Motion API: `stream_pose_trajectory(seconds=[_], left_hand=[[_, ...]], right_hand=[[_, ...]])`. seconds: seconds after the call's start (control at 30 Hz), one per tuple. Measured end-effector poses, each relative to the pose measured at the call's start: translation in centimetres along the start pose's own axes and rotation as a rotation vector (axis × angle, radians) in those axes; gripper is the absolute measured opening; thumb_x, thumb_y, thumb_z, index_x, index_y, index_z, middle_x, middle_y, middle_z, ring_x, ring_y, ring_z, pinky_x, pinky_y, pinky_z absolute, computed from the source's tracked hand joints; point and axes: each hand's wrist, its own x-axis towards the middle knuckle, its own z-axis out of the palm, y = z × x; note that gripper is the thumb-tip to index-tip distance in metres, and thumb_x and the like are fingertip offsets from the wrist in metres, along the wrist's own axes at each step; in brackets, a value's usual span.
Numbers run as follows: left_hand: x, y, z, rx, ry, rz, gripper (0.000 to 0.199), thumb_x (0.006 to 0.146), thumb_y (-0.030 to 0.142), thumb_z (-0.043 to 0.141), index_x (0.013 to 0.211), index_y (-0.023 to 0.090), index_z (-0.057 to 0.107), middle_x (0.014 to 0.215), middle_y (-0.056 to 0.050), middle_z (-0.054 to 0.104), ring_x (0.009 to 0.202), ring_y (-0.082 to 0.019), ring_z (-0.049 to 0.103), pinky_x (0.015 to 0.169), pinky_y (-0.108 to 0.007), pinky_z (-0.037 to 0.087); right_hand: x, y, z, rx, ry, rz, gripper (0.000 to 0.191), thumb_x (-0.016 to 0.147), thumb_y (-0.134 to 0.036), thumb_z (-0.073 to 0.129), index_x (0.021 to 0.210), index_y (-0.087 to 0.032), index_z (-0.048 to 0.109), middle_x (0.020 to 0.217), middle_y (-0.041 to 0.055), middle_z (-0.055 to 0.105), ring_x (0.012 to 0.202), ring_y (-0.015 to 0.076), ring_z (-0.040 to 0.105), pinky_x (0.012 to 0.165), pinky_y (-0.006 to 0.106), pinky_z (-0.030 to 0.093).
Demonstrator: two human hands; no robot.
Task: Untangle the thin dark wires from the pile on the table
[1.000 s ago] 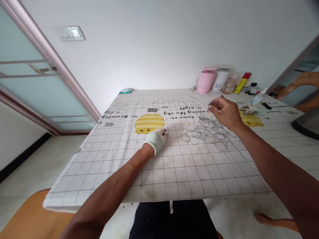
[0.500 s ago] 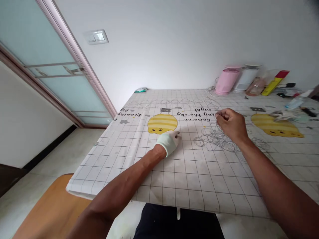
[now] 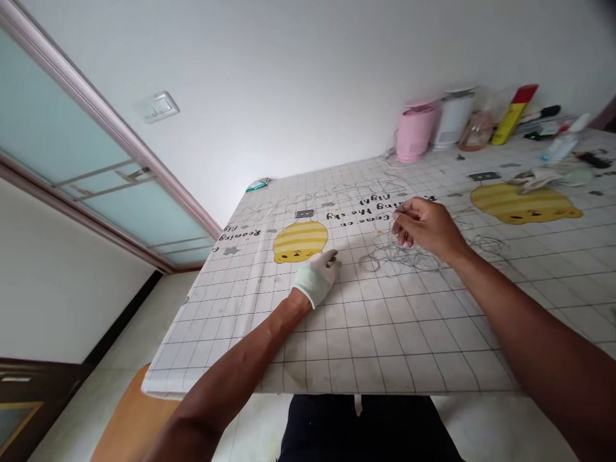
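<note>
Grid-printed tablecloth (image 3: pixel 375 346) beside a frosted sliding door (image 3: pixel 96 154); wire tangle (image 3: pixel 399 253) lay on it. Gloved left hand (image 3: pixel 316 278) rested on the cloth, fingers loosely curled; bare right hand (image 3: pixel 426 229) was above the tangle, fingertips pinched narrow, hold unclear.

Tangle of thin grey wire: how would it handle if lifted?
The tangle of thin grey wire is probably light and springy, since its fine strands hold open loops. Crossed loops suggest it would lift as one mass.

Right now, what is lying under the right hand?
A tangle of thin grey wire lies on the grid-printed table cover below the right hand. The part directly beneath the palm is hidden.
</note>
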Motion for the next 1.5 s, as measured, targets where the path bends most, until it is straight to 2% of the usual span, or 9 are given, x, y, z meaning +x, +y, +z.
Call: stream_pose_trajectory(seconds=[0.3, 0.43, 0.6, 0.73, 0.9, 1.07, 1.2, 1.3, 1.5], left_hand=[[0.7, 2.1, -1.4, -0.179, -0.081, -0.081, 0.039, 0.095, 0.033, 0.057, 0.128, 0.025, 0.076, 0.129, -0.003, 0.077, 0.124, -0.025, 0.067, 0.108, -0.034, 0.05], [1.4, 3.5, -2.4, -0.371, -0.159, -0.106, 0.046, 0.097, 0.038, 0.055, 0.135, 0.019, 0.071, 0.096, -0.006, 0.081, 0.092, -0.023, 0.076, 0.087, -0.033, 0.058], [2.1, 6.6, -2.8, -0.656, -0.145, -0.058, 0.055, 0.095, 0.044, 0.062, 0.141, 0.014, 0.066, 0.108, -0.01, 0.079, 0.084, -0.019, 0.074, 0.076, -0.028, 0.058], [2.8, 8.0, -2.0, -0.756, -0.22, -0.079, 0.031, 0.092, 0.03, 0.066, 0.117, 0.016, 0.077, 0.095, -0.007, 0.078, 0.071, -0.015, 0.069, 0.067, -0.026, 0.055], [3.2, 7.1, -0.8, -1.012, -0.213, -0.135, 0.02, 0.094, 0.031, 0.064, 0.094, 0.015, 0.075, 0.095, -0.009, 0.075, 0.065, -0.012, 0.064, 0.063, -0.027, 0.055], [3.4, 5.6, -0.8, -1.213, -0.207, -0.156, 0.017, 0.1, 0.033, 0.061, 0.099, 0.017, 0.067, 0.095, -0.008, 0.07, 0.073, -0.012, 0.068, 0.076, -0.03, 0.059], [3.6, 4.9, -0.7, -1.332, -0.185, -0.159, 0.02, 0.102, 0.034, 0.06, 0.105, 0.015, 0.066, 0.096, -0.01, 0.069, 0.077, -0.015, 0.07, 0.079, -0.034, 0.06], [3.8, 4.5, -0.6, -1.321, -0.186, -0.164, 0.027, 0.1, 0.039, 0.065, 0.107, 0.014, 0.068, 0.1, -0.011, 0.071, 0.076, -0.014, 0.069, 0.077, -0.033, 0.059], [4.5, 3.6, -0.7, -1.21, -0.147, -0.112, 0.028, 0.094, 0.041, 0.07, 0.105, 0.015, 0.073, 0.097, -0.008, 0.074, 0.066, -0.011, 0.063, 0.063, -0.025, 0.053]], right_hand=[[-0.3, -0.3, -0.1, -0.21, 0.097, -0.13, 0.025, 0.095, -0.048, 0.068, 0.093, -0.024, 0.062, 0.074, 0.004, 0.072, 0.049, 0.0147, 0.06, 0.042, 0.028, 0.044], [-0.5, -0.2, 0.4, -0.144, 0.027, -0.102, 0.026, 0.095, -0.049, 0.069, 0.093, -0.024, 0.061, 0.075, 0.0042, 0.072, 0.048, 0.0144, 0.06, 0.042, 0.029, 0.044], [-1.2, -0.1, 1.8, -0.148, -0.053, -0.092, 0.031, 0.095, -0.055, 0.067, 0.094, -0.024, 0.062, 0.076, 0.0034, 0.072, 0.049, 0.0143, 0.06, 0.043, 0.028, 0.045], [-1.6, -0.1, 2.7, -0.15, -0.107, -0.105, 0.03, 0.095, -0.056, 0.067, 0.094, -0.026, 0.061, 0.074, 0.0008, 0.07, 0.048, 0.0152, 0.06, 0.045, 0.03, 0.045], [-1.9, -0.8, 2.7, -0.064, -0.201, -0.058, 0.036, 0.095, -0.062, 0.065, 0.097, -0.026, 0.062, 0.083, 0.003, 0.075, 0.052, 0.0163, 0.064, 0.045, 0.031, 0.048], [-1.9, -0.7, 2.5, -0.027, -0.394, 0.037, 0.043, 0.089, -0.061, 0.075, 0.111, -0.025, 0.066, 0.09, 0.0048, 0.078, 0.053, 0.0153, 0.066, 0.046, 0.029, 0.051], [-1.8, 0.4, 3.1, -0.038, -0.521, 0.099, 0.033, 0.088, -0.052, 0.078, 0.101, -0.023, 0.071, 0.089, 0.0045, 0.078, 0.053, 0.0135, 0.066, 0.046, 0.027, 0.051], [-1.7, 0.8, 3.3, -0.014, -0.53, 0.073, 0.03, 0.093, -0.05, 0.071, 0.094, -0.021, 0.072, 0.093, 0.0061, 0.079, 0.053, 0.0125, 0.066, 0.047, 0.027, 0.052], [-1.6, 0.2, 2.4, -0.001, -0.421, 0.049, 0.04, 0.097, -0.057, 0.067, 0.09, -0.018, 0.073, 0.078, 0.0058, 0.076, 0.049, 0.0117, 0.063, 0.044, 0.025, 0.047]])
